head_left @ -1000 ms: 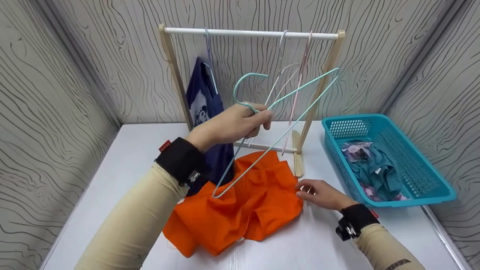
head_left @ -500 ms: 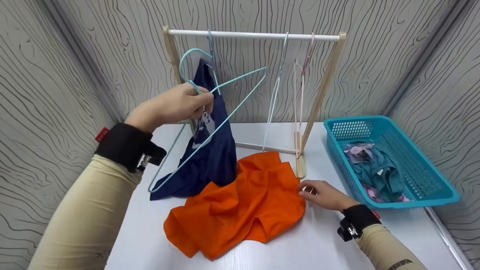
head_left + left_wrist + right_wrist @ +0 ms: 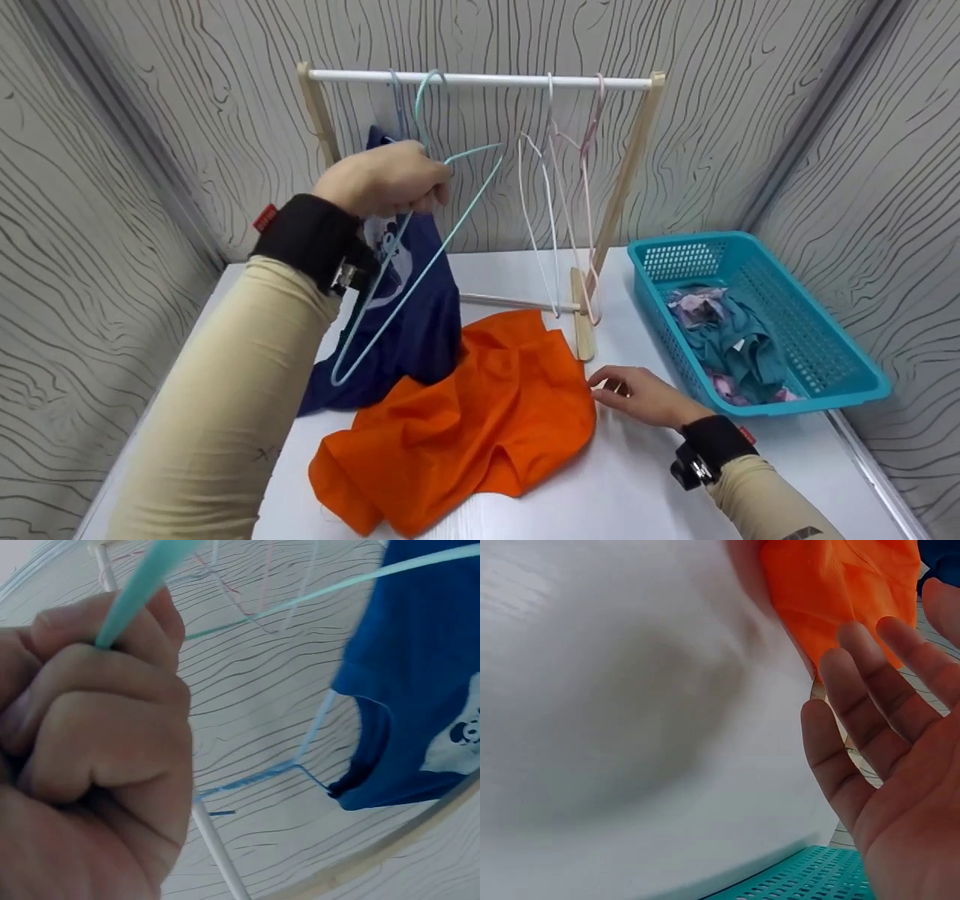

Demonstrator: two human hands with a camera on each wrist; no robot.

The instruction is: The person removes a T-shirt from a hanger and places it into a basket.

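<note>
My left hand [image 3: 394, 178] grips a mint-green hanger [image 3: 459, 234] just below its hook, and the hook overlaps the white rail [image 3: 480, 78] in the head view. In the left wrist view the fingers are curled tightly round the hanger's wire. Right behind it a navy shirt [image 3: 420, 285] with a white cartoon print hangs on a blue hanger, its lower part lying on the table. My right hand [image 3: 637, 394] is at the right edge of an orange garment [image 3: 480, 420], its fingers loosely bent, holding nothing. That garment lies spread and wrinkled on the table.
A white hanger [image 3: 553, 225] and a pink hanger [image 3: 587, 195] hang at the right part of the rail. The rack's wooden post [image 3: 626, 172] stands beside them. On the right is a teal basket [image 3: 832, 330] with crumpled teal and pink clothes [image 3: 739, 341]. Patterned walls enclose the table.
The left hand has carried the mint-green hanger leftward from over the orange garment, then up to the rail in front of the navy shirt. The right hand has stayed by the orange garment.
</note>
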